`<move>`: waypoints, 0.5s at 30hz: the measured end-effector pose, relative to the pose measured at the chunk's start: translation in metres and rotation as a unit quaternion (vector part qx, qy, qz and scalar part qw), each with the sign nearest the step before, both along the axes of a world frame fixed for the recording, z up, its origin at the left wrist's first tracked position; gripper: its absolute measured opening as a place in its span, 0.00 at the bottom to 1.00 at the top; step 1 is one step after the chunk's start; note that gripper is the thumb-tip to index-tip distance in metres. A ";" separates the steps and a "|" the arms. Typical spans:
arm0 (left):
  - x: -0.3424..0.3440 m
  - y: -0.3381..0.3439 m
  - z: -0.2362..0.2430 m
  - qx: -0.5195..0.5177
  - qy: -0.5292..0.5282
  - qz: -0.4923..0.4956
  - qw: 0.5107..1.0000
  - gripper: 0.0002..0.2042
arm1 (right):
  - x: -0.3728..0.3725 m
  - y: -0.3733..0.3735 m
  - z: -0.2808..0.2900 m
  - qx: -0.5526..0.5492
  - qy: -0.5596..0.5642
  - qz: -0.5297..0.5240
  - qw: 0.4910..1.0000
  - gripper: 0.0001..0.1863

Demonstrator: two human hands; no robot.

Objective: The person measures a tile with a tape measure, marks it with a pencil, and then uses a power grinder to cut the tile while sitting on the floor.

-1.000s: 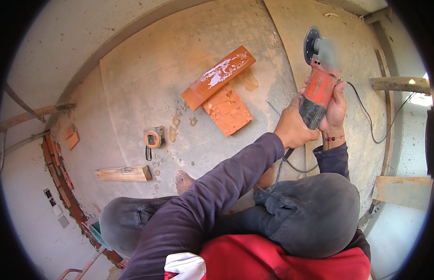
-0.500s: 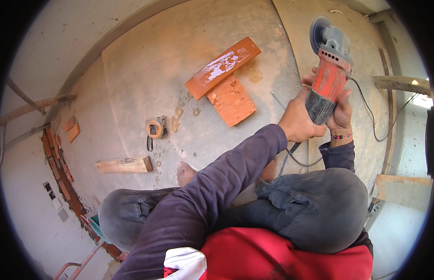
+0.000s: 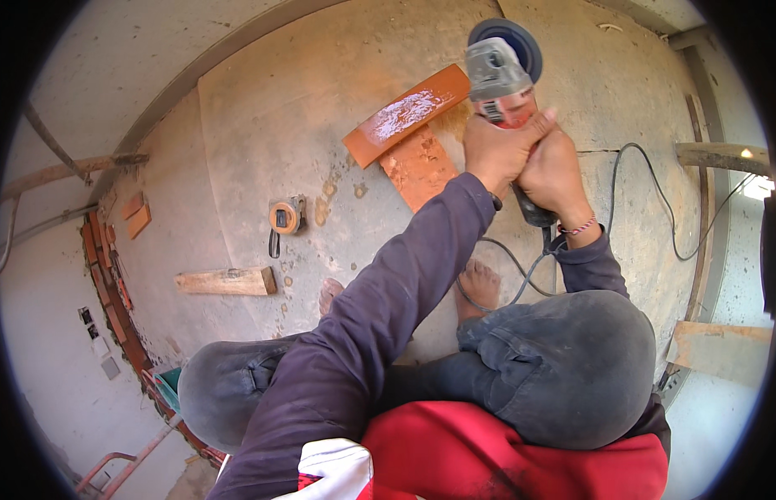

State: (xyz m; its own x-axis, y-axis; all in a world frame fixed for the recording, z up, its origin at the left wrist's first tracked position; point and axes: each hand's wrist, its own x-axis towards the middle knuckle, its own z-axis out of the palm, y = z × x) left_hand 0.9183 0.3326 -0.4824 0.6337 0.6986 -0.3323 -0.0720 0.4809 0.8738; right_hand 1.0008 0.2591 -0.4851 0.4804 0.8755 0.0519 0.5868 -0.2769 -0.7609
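Note:
With both hands I hold an angle grinder (image 3: 498, 77), its grey head and dark round disc pointing away from me. My left hand (image 3: 491, 152) wraps the red body just behind the head. Around the rear of the body, my right hand (image 3: 555, 173) is closed, its fingers meeting the left. To the left of the grinder head, close beside it, lies an orange clay piece (image 3: 380, 142) with a whitish patch on top. It rests across a flat orange clay slab (image 3: 425, 171), partly hidden by my left arm.
A tape measure (image 3: 285, 217) and a wood block (image 3: 225, 282) lie on the dusty floor at left. The black power cord (image 3: 611, 204) loops by my right foot (image 3: 480, 287) and runs off right. Small orange pieces (image 3: 138, 218) sit at far left.
The grinder has swung left toward the clay pieces, turning so its disc now sits on the right side of its head. My left hand has shifted forward along the body.

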 end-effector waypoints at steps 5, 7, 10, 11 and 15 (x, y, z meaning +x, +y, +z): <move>-0.019 0.008 -0.008 -0.103 -0.098 0.085 0.986 0.14 | 0.011 -0.001 -0.001 -0.008 0.257 0.085 0.962 0.42; -0.032 0.015 -0.013 -0.123 -0.109 0.040 0.986 0.14 | 0.007 0.002 -0.006 -0.037 0.428 0.084 0.899 0.50; -0.046 0.025 -0.019 -0.077 -0.092 -0.001 0.993 0.16 | -0.004 0.011 -0.016 -0.026 0.548 0.088 0.832 0.45; -0.050 0.027 -0.017 -0.067 -0.088 -0.011 0.994 0.16 | -0.005 0.013 -0.014 -0.040 0.541 0.109 0.833 0.43; -0.082 0.057 -0.023 0.097 0.036 -0.121 0.987 0.20 | -0.021 0.023 -0.007 -0.039 0.455 0.161 0.875 0.28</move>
State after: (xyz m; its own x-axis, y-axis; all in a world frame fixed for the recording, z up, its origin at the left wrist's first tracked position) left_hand 0.8365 0.3896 -0.5054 0.7694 0.5843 -0.2579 0.0907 0.2998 0.9497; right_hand 0.9803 0.2825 -0.4923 0.0201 0.9568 -0.2900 -0.1957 -0.2807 -0.9396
